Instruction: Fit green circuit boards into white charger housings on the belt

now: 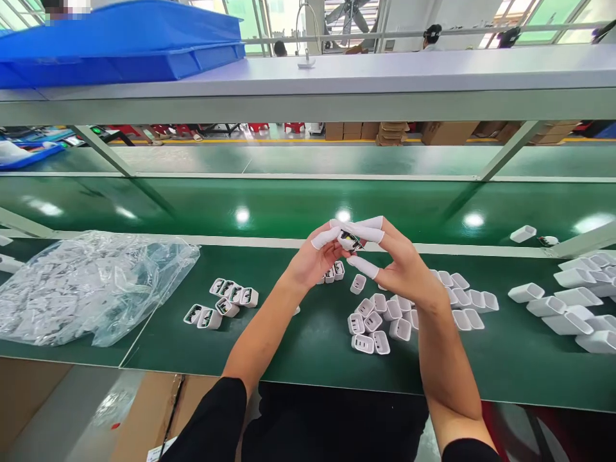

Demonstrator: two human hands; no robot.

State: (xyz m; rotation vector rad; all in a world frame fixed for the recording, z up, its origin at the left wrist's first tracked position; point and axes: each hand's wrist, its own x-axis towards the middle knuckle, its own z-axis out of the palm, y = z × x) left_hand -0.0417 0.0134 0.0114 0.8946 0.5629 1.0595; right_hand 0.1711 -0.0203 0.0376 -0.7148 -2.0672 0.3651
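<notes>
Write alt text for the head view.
A person's left hand and right hand, in white finger covers, handle a small white piece with circuitry above a green workbench; white casings lie nearby, a clear bag at left.

A long white shelf (409, 72) spanned the view. Above and beyond it, pale light came through windows (245, 25), with a large fan (350, 10) among them. Beneath the shelf, red stools (257, 126) and cardboard boxes (447, 133) showed in the distance. Lower than the shelf, a glossy green strip (298, 205) carried bright glints (242, 214); nearer than the shelf lay a green tabletop (308, 359).
</notes>
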